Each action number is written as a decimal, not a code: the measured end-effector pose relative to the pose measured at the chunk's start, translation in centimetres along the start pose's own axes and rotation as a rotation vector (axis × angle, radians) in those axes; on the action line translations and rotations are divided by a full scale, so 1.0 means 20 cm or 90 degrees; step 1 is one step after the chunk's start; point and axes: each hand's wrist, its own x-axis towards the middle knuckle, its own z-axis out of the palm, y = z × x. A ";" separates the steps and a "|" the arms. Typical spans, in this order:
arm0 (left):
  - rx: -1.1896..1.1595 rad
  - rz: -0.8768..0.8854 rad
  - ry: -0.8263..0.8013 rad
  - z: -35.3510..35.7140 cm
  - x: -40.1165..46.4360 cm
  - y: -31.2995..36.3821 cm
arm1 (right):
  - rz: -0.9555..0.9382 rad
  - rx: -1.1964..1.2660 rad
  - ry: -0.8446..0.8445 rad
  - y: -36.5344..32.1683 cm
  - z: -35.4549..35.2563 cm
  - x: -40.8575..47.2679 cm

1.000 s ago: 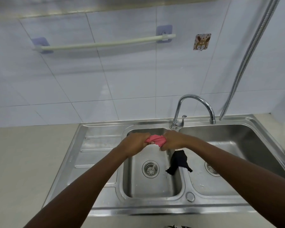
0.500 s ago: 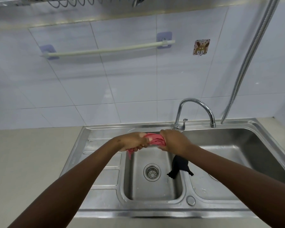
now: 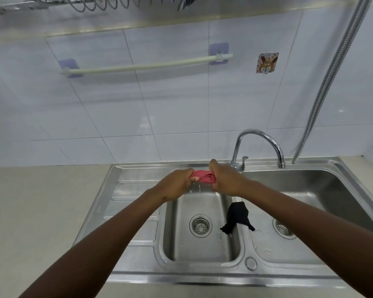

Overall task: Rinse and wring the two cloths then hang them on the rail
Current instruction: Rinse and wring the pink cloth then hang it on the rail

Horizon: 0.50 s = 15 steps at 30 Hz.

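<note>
Both hands, left (image 3: pixel 174 186) and right (image 3: pixel 226 179), clench the pink cloth (image 3: pixel 203 177) over the back edge of the left basin (image 3: pixel 202 250). Twist in opposite directions, keeping drips, apparently falling, inside. The black cloth (image 3: pixel 237 218) straddles the divider; the rail (image 3: pixel 146 66) is bare.

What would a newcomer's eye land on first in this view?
The pink cloth, bunched and twisted between the left hand and right hand above the smaller left basin. Next, the black cloth draped over the divider between the two basins. On the tiled wall above, the rail hangs bare.
</note>
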 end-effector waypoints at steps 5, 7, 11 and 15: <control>-0.471 -0.184 -0.253 -0.06 0.02 -0.02 | -0.135 -0.122 0.086 0.02 0.02 0.00; -0.570 -0.204 -0.325 -0.09 0.03 -0.04 | -0.114 -0.101 0.089 0.02 0.03 -0.02; -0.349 -0.116 -0.280 -0.15 -0.01 0.01 | -0.068 -0.095 0.049 -0.02 -0.01 -0.03; 0.011 0.042 -0.102 -0.13 -0.03 0.07 | -0.033 -0.115 0.022 -0.04 -0.04 0.00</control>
